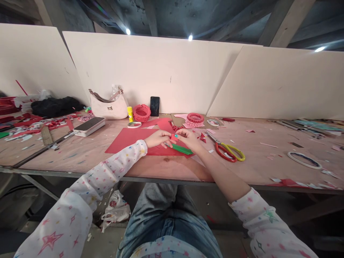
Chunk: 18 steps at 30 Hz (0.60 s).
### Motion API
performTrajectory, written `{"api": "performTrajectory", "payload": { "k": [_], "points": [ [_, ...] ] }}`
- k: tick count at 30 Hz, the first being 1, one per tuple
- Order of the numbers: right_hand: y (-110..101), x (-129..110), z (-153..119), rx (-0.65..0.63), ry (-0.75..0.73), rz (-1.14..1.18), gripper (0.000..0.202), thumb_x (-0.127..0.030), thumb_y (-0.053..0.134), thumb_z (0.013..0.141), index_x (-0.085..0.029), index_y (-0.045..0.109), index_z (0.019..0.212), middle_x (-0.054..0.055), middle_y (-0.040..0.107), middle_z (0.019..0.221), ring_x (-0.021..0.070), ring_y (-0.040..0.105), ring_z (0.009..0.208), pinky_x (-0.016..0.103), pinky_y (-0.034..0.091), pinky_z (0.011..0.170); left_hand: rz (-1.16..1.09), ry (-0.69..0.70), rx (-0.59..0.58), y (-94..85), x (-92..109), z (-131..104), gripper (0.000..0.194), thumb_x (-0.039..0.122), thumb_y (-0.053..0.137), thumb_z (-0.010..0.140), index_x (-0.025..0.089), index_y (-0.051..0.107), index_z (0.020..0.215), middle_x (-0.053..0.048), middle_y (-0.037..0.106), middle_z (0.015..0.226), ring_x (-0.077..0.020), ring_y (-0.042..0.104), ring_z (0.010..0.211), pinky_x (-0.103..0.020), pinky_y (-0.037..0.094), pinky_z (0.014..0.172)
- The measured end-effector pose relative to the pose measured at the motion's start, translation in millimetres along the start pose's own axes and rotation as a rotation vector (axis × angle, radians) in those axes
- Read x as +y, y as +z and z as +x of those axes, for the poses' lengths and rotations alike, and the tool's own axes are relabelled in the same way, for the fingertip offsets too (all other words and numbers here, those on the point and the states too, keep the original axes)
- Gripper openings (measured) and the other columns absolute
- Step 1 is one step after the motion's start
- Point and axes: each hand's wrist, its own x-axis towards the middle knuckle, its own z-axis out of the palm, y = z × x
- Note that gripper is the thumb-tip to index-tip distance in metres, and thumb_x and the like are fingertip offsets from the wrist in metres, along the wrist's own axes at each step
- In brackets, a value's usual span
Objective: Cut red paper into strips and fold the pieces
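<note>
Pinching a small red paper piece [173, 136] between left hand [158, 138] and right hand [189, 138].

A makeshift paper-craft workshop: a long plywood table [80, 154] strewn with red paper scraps [40, 125] at 10 o'clock, scissors [228, 150] at 2 o'clock, a glue stick [130, 114] and finished red paper baskets [141, 113] at 12, plain board partitions [161, 71] behind, bare rafters [282, 21] overhead.

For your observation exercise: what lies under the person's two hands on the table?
Under the left hand and right hand lie a large red paper sheet and a green comb-like strip. They pinch a small red piece. Whatever is beneath the palms is hidden.
</note>
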Motion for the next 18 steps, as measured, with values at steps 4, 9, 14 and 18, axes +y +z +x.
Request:
{"api": "performTrajectory", "payload": {
  "k": [4, 9, 14, 18],
  "points": [
    [0.1, -0.4, -0.7, 0.004, -0.001, -0.016, 0.015, -0.030, 0.058, 0.071, -0.016, 0.058, 0.076, 0.002, 0.059, 0.075, 0.0121, 0.052, 0.067, 0.026, 0.042, 0.063, -0.002, -0.008, 0.005, 0.6, 1.1, -0.6, 0.027, 0.035, 0.051, 0.079, 0.013, 0.059, 0.093, -0.012, 0.064, 0.102, -0.0159, 0.064, 0.078, -0.025, 0.052, 0.061],
    [1.2, 0.5, -0.7, 0.013, -0.004, -0.027, 0.013, -0.028, 0.059, 0.070, -0.016, 0.058, 0.076, 0.002, 0.059, 0.076, 0.0119, 0.052, 0.067, 0.025, 0.041, 0.063, 0.009, 0.000, 0.014, 1.9, 1.3, -1.1, 0.034, 0.042, 0.050, 0.081, 0.012, 0.059, 0.094, -0.012, 0.065, 0.096, -0.0145, 0.064, 0.072, -0.023, 0.052, 0.059],
    [2.9, 0.6, -0.5, -0.009, -0.009, -0.027, 0.014, -0.029, 0.059, 0.069, -0.017, 0.057, 0.074, 0.001, 0.057, 0.073, 0.0123, 0.051, 0.065, 0.026, 0.040, 0.061, 0.089, 0.025, 0.062, 5.2, 1.3, -1.3, 0.036, 0.044, 0.048, 0.082, 0.011, 0.059, 0.091, -0.010, 0.067, 0.084, -0.0126, 0.064, 0.066, -0.021, 0.051, 0.057],
    [2.2, 0.2, -1.2, -0.034, 0.028, -0.046, 0.016, -0.032, 0.055, 0.073, -0.016, 0.057, 0.073, 0.001, 0.056, 0.071, 0.0120, 0.049, 0.064, 0.025, 0.038, 0.060, 0.130, 0.074, 0.138, 6.6, -2.9, 1.3, 0.034, 0.042, 0.047, 0.084, 0.010, 0.057, 0.084, -0.011, 0.067, 0.083, -0.0133, 0.065, 0.066, -0.022, 0.051, 0.056]
  ]
}}
